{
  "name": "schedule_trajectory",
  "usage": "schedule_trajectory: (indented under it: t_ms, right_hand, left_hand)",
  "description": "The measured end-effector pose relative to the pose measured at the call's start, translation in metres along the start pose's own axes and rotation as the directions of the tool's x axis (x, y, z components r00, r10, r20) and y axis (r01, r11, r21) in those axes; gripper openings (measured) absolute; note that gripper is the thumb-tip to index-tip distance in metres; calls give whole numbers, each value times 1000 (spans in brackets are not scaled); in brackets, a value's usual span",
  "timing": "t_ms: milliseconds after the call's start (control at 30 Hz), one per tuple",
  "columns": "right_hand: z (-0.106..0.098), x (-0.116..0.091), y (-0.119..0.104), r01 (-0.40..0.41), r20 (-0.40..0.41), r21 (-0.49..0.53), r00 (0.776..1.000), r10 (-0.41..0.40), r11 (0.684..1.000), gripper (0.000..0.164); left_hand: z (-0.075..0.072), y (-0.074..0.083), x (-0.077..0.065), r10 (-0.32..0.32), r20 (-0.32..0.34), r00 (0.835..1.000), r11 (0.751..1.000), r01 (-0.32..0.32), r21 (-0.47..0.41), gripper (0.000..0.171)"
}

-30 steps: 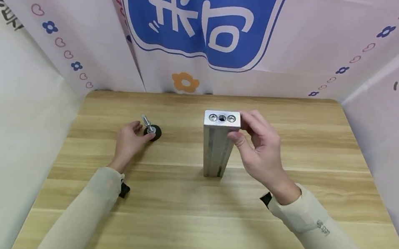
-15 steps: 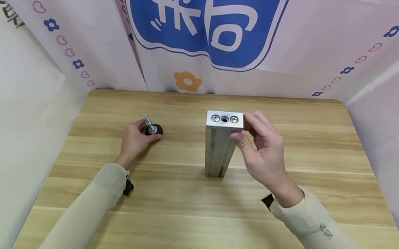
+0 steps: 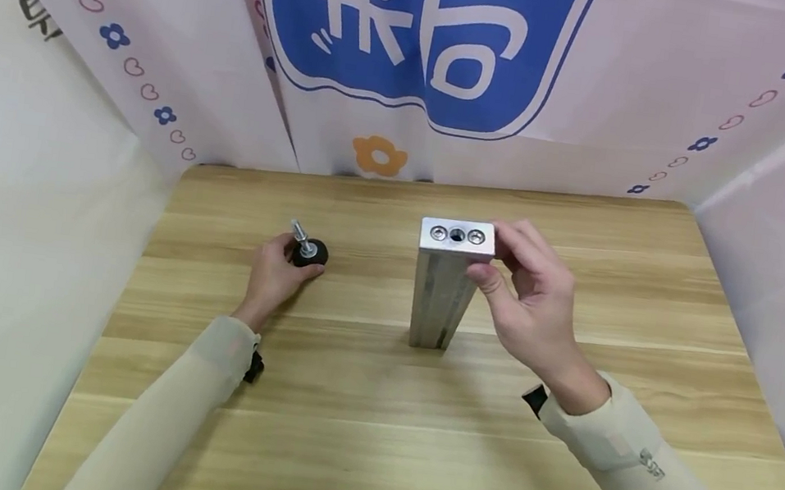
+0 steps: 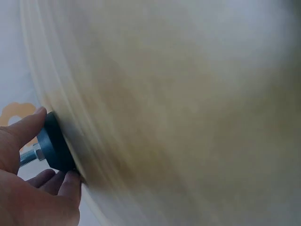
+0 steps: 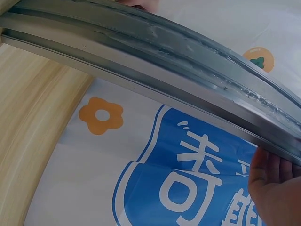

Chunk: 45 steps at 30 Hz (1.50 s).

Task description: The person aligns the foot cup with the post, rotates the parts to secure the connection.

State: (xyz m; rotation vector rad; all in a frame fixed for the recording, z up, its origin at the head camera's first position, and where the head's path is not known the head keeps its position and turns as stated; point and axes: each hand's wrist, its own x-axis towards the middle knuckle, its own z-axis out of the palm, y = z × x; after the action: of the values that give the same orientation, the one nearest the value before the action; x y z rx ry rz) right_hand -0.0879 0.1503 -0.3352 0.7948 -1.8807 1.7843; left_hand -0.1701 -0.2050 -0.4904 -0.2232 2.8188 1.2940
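Observation:
An aluminium profile (image 3: 435, 304) stands upright on the table, with a metal end plate (image 3: 456, 245) on top showing a central hole between two screws. My right hand (image 3: 537, 301) grips its upper end from the right, thumb in front and fingers behind. To the left, a levelling foot (image 3: 317, 255) with a round black base sits on the table, its threaded stud tilted up and leftward. My left hand (image 3: 275, 277) holds it by the base. In the left wrist view, thumb and fingers lie on opposite sides of the base (image 4: 56, 143). The right wrist view shows the grooved profile (image 5: 155, 61) lengthwise.
The wood-grain table (image 3: 335, 453) carries both things. Printed cloth (image 3: 566, 169) hangs behind its back edge, and pale cloth walls (image 3: 7, 227) close off both sides. A dark wrist strap (image 3: 254, 366) shows at the left sleeve.
My left hand has slid its thumb along the black base to the near right edge and taken hold. The right hand and profile stay together; the whole view has shifted slightly.

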Motion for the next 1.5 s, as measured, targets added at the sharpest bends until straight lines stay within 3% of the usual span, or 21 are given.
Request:
schedule_trajectory:
  t_ms: [233,367,533,867,1200,1500]
  right_hand:
    - [-1,-1,-1,-6,-19,4,1000,6,1000,56]
    - [-1,-1,-2,-2,-18,0,1000,2,1000,56]
    - [-1,-1,-1,2,-20,16,1000,-2,1000,57]
    - [1,-1,-2,0,-10,5,1000,0,1000,59]
    - [2,-1,-2,-10,1,-1,1000,10,1000,56]
    - [3,-2,-2,-19,-20,4,1000,19,1000,51]
  left_hand:
    - [2,0,-3,-9,3,1000,993,9,-122,70]
    - [6,-1,-3,15,-18,1000,991,-17,-130,72]
    - [9,-3,-3,50,-58,997,996,-54,-71,64]
    - [9,-3,-4,55,-108,993,998,-53,22,57]
    - [7,-4,-6,36,-91,995,999,-32,42,53]
    - [6,-5,-5,89,-95,992,994,-81,80,47]
